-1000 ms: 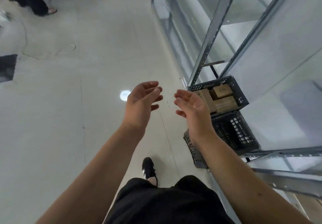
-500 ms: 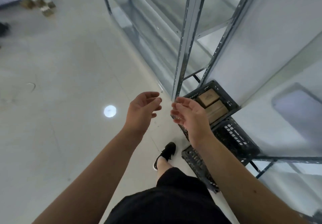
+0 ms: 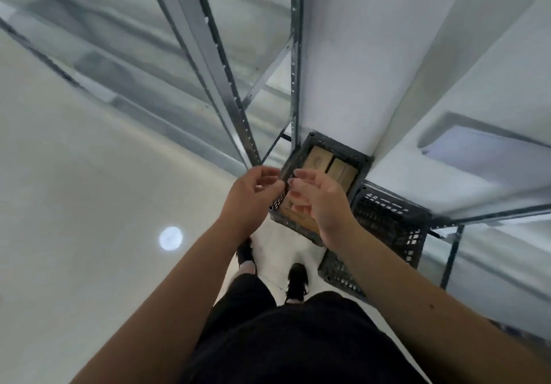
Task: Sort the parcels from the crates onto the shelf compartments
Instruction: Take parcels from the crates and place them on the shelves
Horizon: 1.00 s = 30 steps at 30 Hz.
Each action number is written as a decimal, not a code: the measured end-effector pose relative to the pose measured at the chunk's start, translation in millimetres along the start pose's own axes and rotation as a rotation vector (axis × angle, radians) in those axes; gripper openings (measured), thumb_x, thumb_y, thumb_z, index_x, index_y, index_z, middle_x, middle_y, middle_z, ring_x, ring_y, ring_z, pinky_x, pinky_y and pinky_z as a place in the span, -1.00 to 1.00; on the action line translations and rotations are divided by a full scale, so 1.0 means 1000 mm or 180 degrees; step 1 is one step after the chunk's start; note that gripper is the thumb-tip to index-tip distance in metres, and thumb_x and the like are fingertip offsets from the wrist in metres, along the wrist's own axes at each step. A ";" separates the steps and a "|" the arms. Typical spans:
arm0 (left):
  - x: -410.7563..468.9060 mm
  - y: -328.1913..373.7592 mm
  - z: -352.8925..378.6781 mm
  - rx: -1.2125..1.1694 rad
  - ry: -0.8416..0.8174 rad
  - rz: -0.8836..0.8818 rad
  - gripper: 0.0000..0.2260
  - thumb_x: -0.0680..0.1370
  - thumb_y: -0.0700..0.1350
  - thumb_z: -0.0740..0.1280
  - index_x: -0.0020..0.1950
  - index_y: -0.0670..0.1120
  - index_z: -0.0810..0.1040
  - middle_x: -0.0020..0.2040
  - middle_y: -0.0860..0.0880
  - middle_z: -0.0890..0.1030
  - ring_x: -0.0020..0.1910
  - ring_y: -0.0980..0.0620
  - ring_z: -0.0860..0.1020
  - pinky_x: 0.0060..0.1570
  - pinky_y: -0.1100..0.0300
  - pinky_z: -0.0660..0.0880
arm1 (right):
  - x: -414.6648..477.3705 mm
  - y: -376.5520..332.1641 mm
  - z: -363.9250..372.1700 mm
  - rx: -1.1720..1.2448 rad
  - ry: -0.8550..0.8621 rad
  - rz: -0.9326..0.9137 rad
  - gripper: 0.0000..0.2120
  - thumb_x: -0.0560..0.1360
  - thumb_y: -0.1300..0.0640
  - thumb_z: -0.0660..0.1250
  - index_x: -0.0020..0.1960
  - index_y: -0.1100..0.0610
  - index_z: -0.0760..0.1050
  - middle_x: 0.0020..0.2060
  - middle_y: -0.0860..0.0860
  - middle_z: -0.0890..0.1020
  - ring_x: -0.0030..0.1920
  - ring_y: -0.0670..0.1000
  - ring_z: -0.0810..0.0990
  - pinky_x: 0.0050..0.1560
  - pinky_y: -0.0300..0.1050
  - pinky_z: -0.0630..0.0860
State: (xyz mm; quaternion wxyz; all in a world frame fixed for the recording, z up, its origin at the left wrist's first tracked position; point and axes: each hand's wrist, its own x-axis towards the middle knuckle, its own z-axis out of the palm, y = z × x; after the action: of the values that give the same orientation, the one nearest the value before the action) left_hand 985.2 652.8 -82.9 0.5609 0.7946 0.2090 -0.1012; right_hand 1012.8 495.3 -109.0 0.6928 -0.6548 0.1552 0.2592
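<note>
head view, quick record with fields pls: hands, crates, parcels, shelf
left hand: fingers loosely curled, holds nothing
right hand: fingers loosely bent, holds nothing
parcel crate: black lattice, at the foot of the shelf, partly behind both hands
parcels: brown cardboard, at least three seen in that crate, one partly hidden by the hands
second crate: black, to the right of the first; no parcel visible in it
shelf: grey metal uprights, pale boards; no parcels seen on the boards in view
</note>
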 end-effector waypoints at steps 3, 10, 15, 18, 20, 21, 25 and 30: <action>0.047 0.010 0.011 -0.0080 -0.0465 -0.0280 -0.82 0.66 -0.12 0.40 0.26 -0.02 0.61 0.07 0.03 0.68 -0.14 0.20 0.67 -0.34 0.46 0.50 | 0.019 -0.001 -0.013 0.0279 0.0435 0.0109 -0.85 0.66 0.17 0.40 0.21 0.06 0.63 0.03 0.03 0.73 0.04 0.05 0.71 0.04 -0.02 0.64; 0.151 0.016 0.025 -0.0251 -0.1359 -0.1112 -0.88 0.70 -0.06 0.34 0.20 -0.02 0.63 0.18 -0.11 0.70 0.21 -0.19 0.66 0.11 -0.07 0.68 | 0.058 0.008 -0.026 0.0478 0.1494 0.0336 -0.88 0.66 0.16 0.40 0.13 -0.02 0.64 0.07 0.01 0.72 0.12 0.08 0.72 0.14 0.07 0.68; 0.211 0.003 0.038 -0.0069 -0.1678 -0.1409 -0.80 0.72 -0.14 0.29 0.28 -0.18 0.60 0.01 -0.01 0.65 0.07 -0.06 0.63 0.04 0.07 0.60 | 0.089 0.025 -0.026 0.0660 0.1940 0.0623 -0.87 0.66 0.20 0.39 0.17 0.05 0.63 0.09 0.05 0.73 0.11 0.07 0.73 0.12 0.01 0.71; 0.230 -0.007 0.046 0.0266 -0.1960 -0.1694 -0.82 0.73 -0.20 0.21 -0.05 -0.06 0.50 -0.08 -0.03 0.56 -0.11 0.02 0.54 -0.13 0.22 0.50 | 0.112 0.045 -0.028 0.0767 0.2080 0.0828 -0.86 0.65 0.19 0.39 0.18 0.04 0.63 0.10 0.04 0.72 0.11 0.04 0.71 0.12 0.02 0.71; 0.247 -0.028 0.054 0.0510 -0.1753 -0.1643 -0.92 0.71 -0.12 0.29 0.07 -0.05 0.57 0.07 -0.06 0.64 0.05 0.00 0.62 0.03 0.12 0.56 | 0.131 0.063 -0.031 0.0751 0.2068 0.0990 -0.86 0.65 0.17 0.39 0.18 0.03 0.63 0.11 0.03 0.71 0.13 0.04 0.70 0.14 0.04 0.70; 0.254 -0.040 0.060 0.0591 -0.1688 -0.1638 -0.90 0.70 -0.08 0.32 0.17 -0.05 0.58 0.13 -0.05 0.67 0.13 0.00 0.64 0.10 0.08 0.58 | 0.141 0.073 -0.033 0.0721 0.2031 0.1063 -0.87 0.65 0.15 0.39 0.18 0.02 0.63 0.11 0.03 0.70 0.14 0.05 0.69 0.15 0.04 0.70; 0.279 -0.088 0.087 0.0698 -0.1616 -0.1761 -0.83 0.69 -0.03 0.33 0.25 -0.02 0.56 0.12 -0.01 0.65 0.19 0.00 0.63 0.05 0.10 0.55 | 0.184 0.117 -0.045 0.0485 0.1782 0.1318 -0.85 0.64 0.11 0.39 0.20 0.00 0.62 0.12 0.01 0.68 0.13 0.03 0.66 0.17 0.07 0.69; 0.312 -0.161 0.134 0.0832 -0.1524 -0.1942 -0.85 0.68 -0.01 0.33 0.23 0.04 0.57 0.17 -0.01 0.66 0.19 0.02 0.63 0.15 0.04 0.60 | 0.246 0.173 -0.070 0.0168 0.1465 0.1562 -0.75 0.63 0.07 0.40 0.30 0.05 0.58 0.08 -0.03 0.65 0.12 -0.01 0.64 0.06 -0.12 0.64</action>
State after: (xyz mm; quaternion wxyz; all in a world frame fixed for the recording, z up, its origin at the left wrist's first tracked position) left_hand 1201.4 641.7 -389.6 0.4323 0.7148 0.2840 -0.4707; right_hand 1125.0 465.6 -395.1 0.5732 -0.6212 0.4672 0.2594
